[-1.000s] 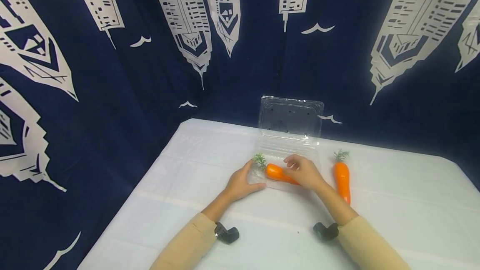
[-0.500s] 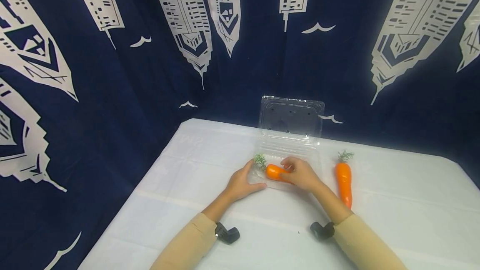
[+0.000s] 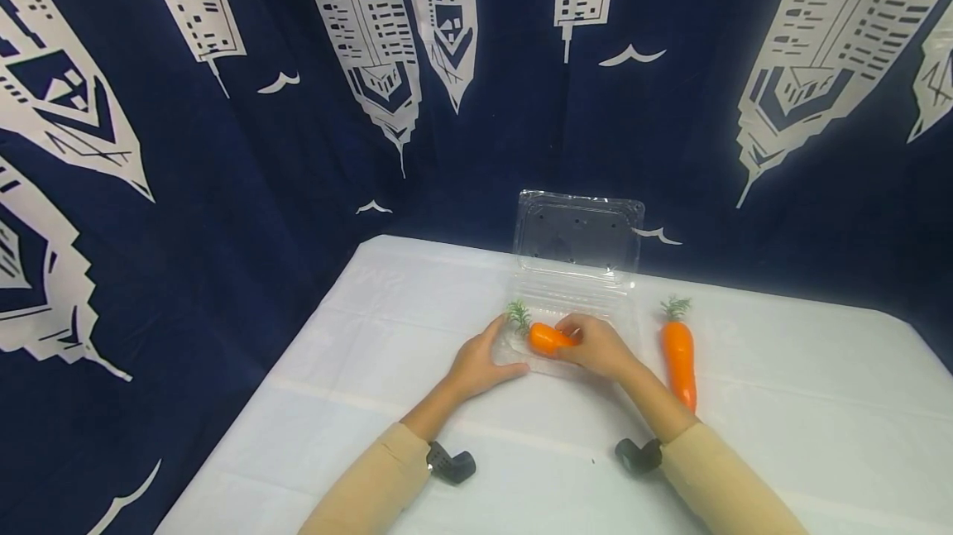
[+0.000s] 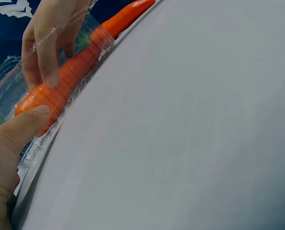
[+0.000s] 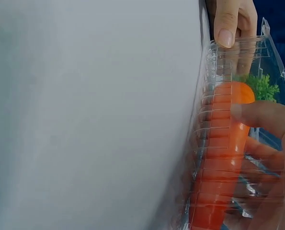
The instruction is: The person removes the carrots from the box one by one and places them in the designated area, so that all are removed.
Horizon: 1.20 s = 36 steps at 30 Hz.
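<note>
A clear plastic clamshell box point(image 3: 610, 279) stands on the table, its lid raised at the back. Inside it lies an orange toy carrot point(image 3: 546, 340) with a green leafy top point(image 5: 261, 89) toward the left end. My left hand point(image 3: 476, 363) grips the box's left end, thumb along the front and fingers round the side. With thumb and fingers, my right hand point(image 3: 598, 346) holds the carrot inside the box, hiding its narrow end in the head view. Through the clear wall, the right wrist view shows the carrot's body point(image 5: 221, 139) lying along the front side.
A second toy carrot point(image 3: 679, 357) lies on the white tablecloth point(image 3: 789, 419) right of the box, beside the right forearm, leaves pointing away. A dark blue curtain point(image 3: 476, 155) with white building prints hangs behind the table.
My right hand has moved slightly left and its fingers have closed round the carrot in the box, which has shifted a little. The left hand stays on the box.
</note>
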### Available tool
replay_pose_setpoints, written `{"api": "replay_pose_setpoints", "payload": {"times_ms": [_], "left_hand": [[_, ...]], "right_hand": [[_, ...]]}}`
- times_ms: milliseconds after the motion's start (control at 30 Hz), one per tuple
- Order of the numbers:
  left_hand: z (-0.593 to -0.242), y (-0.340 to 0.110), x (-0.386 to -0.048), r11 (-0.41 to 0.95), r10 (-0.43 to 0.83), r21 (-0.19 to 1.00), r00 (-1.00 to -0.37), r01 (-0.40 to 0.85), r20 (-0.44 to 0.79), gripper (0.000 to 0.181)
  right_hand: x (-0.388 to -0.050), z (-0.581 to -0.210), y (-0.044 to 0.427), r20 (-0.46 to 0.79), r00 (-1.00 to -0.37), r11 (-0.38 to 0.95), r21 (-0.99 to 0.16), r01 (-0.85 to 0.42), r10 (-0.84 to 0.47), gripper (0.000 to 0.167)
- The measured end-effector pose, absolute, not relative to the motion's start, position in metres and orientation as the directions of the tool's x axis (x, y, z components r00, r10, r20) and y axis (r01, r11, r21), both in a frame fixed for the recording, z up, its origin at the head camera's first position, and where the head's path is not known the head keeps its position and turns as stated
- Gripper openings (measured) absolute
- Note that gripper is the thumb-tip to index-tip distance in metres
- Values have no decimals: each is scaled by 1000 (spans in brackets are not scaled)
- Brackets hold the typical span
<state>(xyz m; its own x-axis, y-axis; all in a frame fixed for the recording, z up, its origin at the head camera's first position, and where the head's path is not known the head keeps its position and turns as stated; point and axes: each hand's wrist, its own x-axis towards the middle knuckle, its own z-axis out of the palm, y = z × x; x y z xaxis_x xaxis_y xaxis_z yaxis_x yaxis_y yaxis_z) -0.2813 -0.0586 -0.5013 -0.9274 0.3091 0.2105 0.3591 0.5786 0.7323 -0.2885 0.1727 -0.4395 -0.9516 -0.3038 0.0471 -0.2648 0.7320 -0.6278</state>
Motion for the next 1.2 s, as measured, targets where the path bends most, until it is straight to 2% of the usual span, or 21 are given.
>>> {"api": "replay_pose_setpoints", "payload": {"times_ms": [633,1200], "left_hand": [[-502,-60,-281,583,316,725,-925,366,213,93],[-502,-60,-281,585,314,727,-927,361,207,94]], "right_hand": [[-289,-441,171,8,-957,751,-618,-232,-289,38],[-289,-439,177,147,-966,679,-689,-254,-212,47]]}}
